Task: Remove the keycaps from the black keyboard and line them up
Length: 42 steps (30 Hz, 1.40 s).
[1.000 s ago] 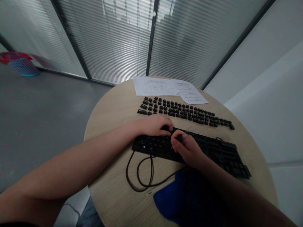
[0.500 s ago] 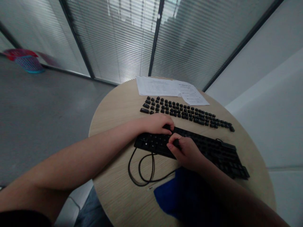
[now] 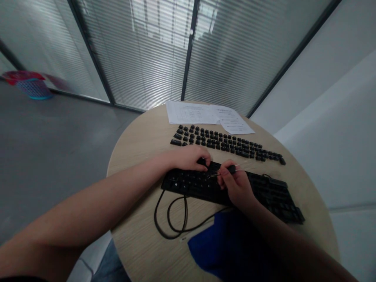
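Note:
A black keyboard (image 3: 264, 192) lies across the round wooden table (image 3: 141, 149). My left hand (image 3: 189, 158) rests on its upper left part, fingers curled down on a dark key. My right hand (image 3: 236, 184) hovers over the middle of the keyboard, pinched round a thin wire tool with a dark handle (image 3: 231, 169) whose tip points left toward my left fingers. Several loose black keycaps (image 3: 226, 141) lie in rows on the table beyond the keyboard.
Paper sheets (image 3: 205, 114) lie at the table's far edge. The keyboard's black cable (image 3: 172, 219) loops near the front, beside a blue cloth (image 3: 217, 246). Glass walls with blinds stand behind; a red and blue basket (image 3: 29, 84) sits on the floor far left.
My right hand has lifted slightly and shifted right, turning the wire tool so its tip now points left. My left hand stays on the keyboard. The view shifted a little.

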### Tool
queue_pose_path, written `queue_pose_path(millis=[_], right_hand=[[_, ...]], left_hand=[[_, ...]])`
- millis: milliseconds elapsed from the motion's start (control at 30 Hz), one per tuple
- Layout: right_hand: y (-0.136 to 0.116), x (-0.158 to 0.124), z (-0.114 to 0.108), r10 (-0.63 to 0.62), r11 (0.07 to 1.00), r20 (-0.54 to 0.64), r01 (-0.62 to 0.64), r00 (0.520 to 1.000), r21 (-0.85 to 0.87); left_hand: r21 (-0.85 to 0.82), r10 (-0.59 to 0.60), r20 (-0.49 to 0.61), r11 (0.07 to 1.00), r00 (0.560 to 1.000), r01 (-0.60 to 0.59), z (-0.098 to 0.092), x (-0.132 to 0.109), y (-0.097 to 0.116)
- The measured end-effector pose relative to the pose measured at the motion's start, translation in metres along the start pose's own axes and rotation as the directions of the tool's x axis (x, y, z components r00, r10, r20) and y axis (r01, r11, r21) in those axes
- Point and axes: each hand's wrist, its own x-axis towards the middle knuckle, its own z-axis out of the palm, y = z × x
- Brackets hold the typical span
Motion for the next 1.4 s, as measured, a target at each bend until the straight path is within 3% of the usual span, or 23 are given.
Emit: queue_pose_path(millis=[267,500,633,833,1100,1233,1300,1400], right_hand=[[-0.005,0.014,-0.021,-0.002,1.000,-0.058,0.001,0.998,-0.009],[0.010,0.020,-0.017,0.003,0.999,-0.021,-0.002,1.000,0.047],[0.010,0.019,-0.014,-0.020,0.996,0.004,0.019,1.000,0.092],[0.012,0.020,-0.013,-0.015,0.991,-0.004,0.015,1.000,0.136],[0.013,0.018,-0.010,0.014,0.998,0.042,-0.017,0.999,0.062],[0.016,0.020,-0.010,0.018,0.994,-0.027,-0.015,0.999,0.110],[0.019,0.023,-0.010,0.016,0.990,-0.107,0.000,0.994,0.141],[0.021,0.027,-0.011,0.015,0.982,-0.204,0.023,0.979,0.186]], left_hand=[[0.045,-0.066,0.079,0.997,0.995,0.063,-0.013,-0.010,0.010],[0.025,0.000,-0.132,1.000,0.991,0.003,-0.022,-0.008,0.035],[0.010,0.003,-0.123,1.000,0.992,-0.001,-0.018,-0.005,0.040],[-0.022,-0.022,-0.120,1.000,0.993,0.019,-0.012,-0.003,0.038],[-0.100,-0.048,-0.075,0.994,0.996,0.040,-0.016,-0.006,0.036],[-0.109,-0.089,-0.142,0.991,0.986,0.074,-0.023,-0.011,0.026],[-0.054,-0.096,-0.220,0.995,0.971,0.086,-0.027,-0.011,0.017],[0.168,-0.055,-0.293,0.980,0.955,0.108,-0.032,-0.006,0.003]])
